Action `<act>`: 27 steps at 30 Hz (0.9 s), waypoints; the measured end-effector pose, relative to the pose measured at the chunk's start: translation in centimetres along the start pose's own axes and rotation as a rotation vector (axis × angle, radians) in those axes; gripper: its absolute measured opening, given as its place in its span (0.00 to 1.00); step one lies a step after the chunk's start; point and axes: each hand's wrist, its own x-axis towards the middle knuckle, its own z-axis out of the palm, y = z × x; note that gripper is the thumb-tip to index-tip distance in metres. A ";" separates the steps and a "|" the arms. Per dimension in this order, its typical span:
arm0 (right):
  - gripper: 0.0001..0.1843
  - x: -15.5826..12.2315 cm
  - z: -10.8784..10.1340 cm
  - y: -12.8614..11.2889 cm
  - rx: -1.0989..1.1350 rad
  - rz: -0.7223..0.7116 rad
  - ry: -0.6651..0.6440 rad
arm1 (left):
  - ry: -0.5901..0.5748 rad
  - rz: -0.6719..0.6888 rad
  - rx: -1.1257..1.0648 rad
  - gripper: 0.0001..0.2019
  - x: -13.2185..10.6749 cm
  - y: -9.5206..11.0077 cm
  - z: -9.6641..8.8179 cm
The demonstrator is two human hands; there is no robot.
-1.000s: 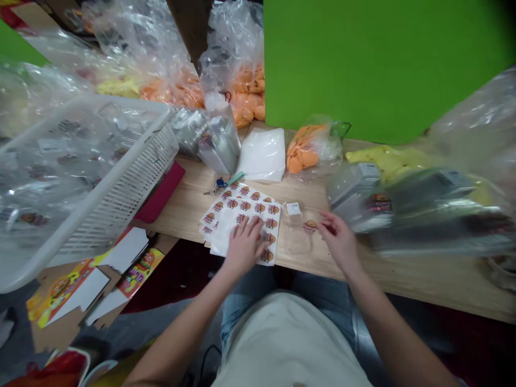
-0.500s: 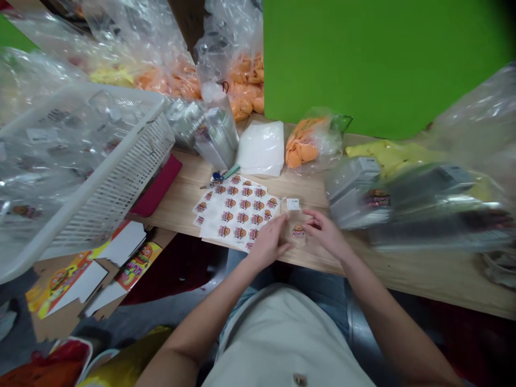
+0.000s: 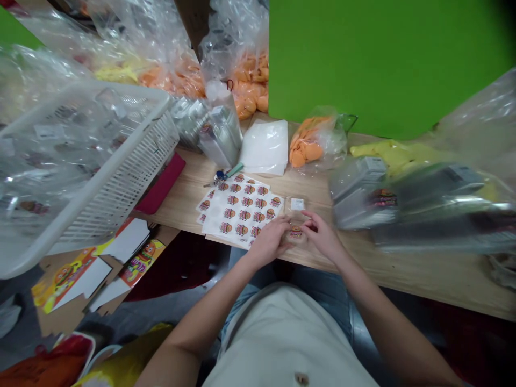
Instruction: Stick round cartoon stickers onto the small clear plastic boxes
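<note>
A small clear plastic bag (image 3: 294, 215) with a white label at its top lies on the wooden table, a round burger sticker (image 3: 296, 232) showing through or on it. My left hand (image 3: 270, 242) and my right hand (image 3: 320, 236) meet at the bag, their fingertips pinching its sides. The lower part of the bag is partly hidden by my fingers. Just left of my left hand lies a white sheet of burger stickers (image 3: 237, 212), a second sheet showing beneath it.
A white slatted basket (image 3: 133, 166) of plastic-wrapped packs stands at left, above a red folder (image 3: 161, 183). Keys (image 3: 220, 176) lie beyond the sheets. Silver packs, white sheets, bagged orange and yellow pieces and a green board fill the far side. Printed cardboard lies below the table edge.
My left hand has moved off the sticker sheet to the bag. Both hands have closed in on the bag, and the burger sticker now sits between them.
</note>
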 end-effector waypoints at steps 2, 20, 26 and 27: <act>0.24 -0.1 0.0 -0.1 -0.039 -0.017 0.005 | -0.015 0.024 0.038 0.20 0.0 0.1 -0.2; 0.29 -2.3 0.2 -1.2 -0.644 -0.276 0.327 | -0.041 0.015 0.174 0.13 0.0 0.1 0.1; 0.42 -2.7 0.6 -0.2 -0.631 -0.428 0.081 | 0.011 0.003 -0.036 0.13 -0.2 1.1 -2.1; 0.42 -2.6 0.8 -0.2 -0.605 -0.422 0.069 | 0.081 -0.060 -0.078 0.12 -0.4 1.3 -2.6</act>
